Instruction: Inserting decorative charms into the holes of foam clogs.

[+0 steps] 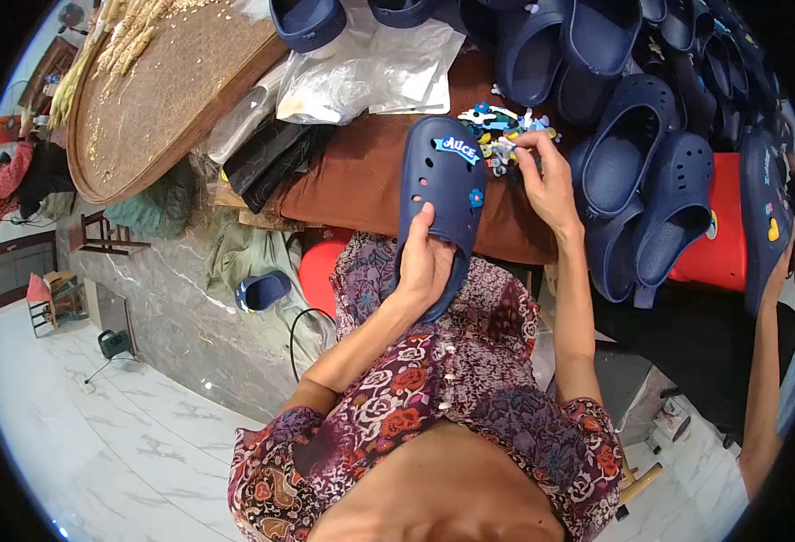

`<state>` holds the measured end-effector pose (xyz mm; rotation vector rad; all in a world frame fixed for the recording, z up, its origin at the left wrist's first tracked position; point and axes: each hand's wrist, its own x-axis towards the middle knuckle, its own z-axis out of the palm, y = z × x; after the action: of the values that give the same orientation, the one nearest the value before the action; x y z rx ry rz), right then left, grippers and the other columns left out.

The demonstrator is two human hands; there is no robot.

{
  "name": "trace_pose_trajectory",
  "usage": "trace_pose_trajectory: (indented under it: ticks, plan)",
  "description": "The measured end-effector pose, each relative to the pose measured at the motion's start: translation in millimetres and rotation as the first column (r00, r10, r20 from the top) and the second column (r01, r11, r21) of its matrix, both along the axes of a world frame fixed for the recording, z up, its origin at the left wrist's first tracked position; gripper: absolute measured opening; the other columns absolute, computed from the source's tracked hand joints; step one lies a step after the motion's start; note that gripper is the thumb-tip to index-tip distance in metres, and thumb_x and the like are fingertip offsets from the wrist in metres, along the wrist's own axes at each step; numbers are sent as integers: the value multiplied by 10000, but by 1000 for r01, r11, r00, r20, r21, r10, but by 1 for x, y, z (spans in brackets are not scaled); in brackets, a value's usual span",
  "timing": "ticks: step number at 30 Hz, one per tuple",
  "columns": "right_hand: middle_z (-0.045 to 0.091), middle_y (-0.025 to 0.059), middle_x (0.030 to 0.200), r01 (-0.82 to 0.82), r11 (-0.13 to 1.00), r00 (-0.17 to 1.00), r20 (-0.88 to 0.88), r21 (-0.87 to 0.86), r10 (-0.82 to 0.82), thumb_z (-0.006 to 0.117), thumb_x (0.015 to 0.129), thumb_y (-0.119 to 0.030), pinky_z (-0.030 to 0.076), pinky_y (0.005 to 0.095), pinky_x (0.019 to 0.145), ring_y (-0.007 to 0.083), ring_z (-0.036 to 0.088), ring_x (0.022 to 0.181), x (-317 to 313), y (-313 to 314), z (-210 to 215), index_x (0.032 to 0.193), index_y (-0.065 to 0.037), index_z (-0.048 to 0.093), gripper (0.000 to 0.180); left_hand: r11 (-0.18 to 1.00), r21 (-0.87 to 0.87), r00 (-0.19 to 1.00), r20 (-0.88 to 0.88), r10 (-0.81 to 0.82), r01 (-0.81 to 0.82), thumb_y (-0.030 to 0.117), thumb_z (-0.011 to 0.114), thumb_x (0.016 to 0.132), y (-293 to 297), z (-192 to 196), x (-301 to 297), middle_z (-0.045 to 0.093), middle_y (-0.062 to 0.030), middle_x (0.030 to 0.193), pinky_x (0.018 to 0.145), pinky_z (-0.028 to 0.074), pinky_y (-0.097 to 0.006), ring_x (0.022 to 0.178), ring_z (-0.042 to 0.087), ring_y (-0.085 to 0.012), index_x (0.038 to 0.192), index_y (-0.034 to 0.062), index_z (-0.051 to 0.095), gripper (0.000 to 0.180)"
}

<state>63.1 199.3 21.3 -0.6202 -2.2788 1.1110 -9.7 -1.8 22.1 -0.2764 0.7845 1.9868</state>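
Observation:
My left hand holds a navy blue clog over my lap, with the thumb on top and the other fingers hidden beneath. The clog's toe points away from me. A light-blue name-shaped charm sits near the toe, and a small blue flower charm is on its right side. Just right of the clog, my right hand pinches thumb and forefinger at a small whitish shoe charm. That charm is at the edge of a pile of colourful charms on the brown cloth.
Many navy clogs crowd the right and far side. At far right another person's hand holds a decorated clog. Clear plastic bags and a round woven tray are at left. One clog lies lower left.

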Motion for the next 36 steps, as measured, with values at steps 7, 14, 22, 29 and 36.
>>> trace_pose_trajectory:
  ticks: [7,14,22,29,36]
  plan:
    - [606,57,872,-373,916,920,73,-145,386,566,947,-66,473,285,727,149,599,792,-13,-28,41,1037,-1,616,123,999,51,1000,15,-3,2,156,483,1005,3,3,7,497,-111,1364,1075,406,-368,1221,524,-207,1402,-12,377,445]
    - [624,112,918,-406,902,914,78,147,398,620,910,-128,506,387,747,313,637,863,-27,-38,46,1007,-38,660,138,999,-39,998,-64,-21,19,111,491,987,2,5,12,523,-90,1320,1043,434,-352,1193,540,-189,1375,-2,413,412]
    - [607,84,912,-312,914,950,89,258,299,662,874,-132,514,393,720,295,639,842,-24,-45,33,991,-65,684,137,987,-153,972,-236,8,-45,172,581,985,10,1,9,571,-65,1252,967,468,-314,1120,562,-150,1308,14,516,365]
    - [621,95,944,-309,912,947,-2,270,322,670,857,-103,505,390,758,295,629,879,-18,-43,29,1012,-55,675,162,975,-223,972,-231,-50,-3,122,613,960,12,2,-1,600,-67,1209,931,488,-300,1073,589,-148,1275,12,543,341]
    - [624,83,944,-299,908,954,76,293,289,694,826,-91,494,378,780,284,601,895,-8,-47,42,1054,-58,682,231,984,-178,941,-335,-55,-6,112,606,964,13,-1,6,591,-80,1234,960,485,-311,1102,584,-155,1295,3,521,358]
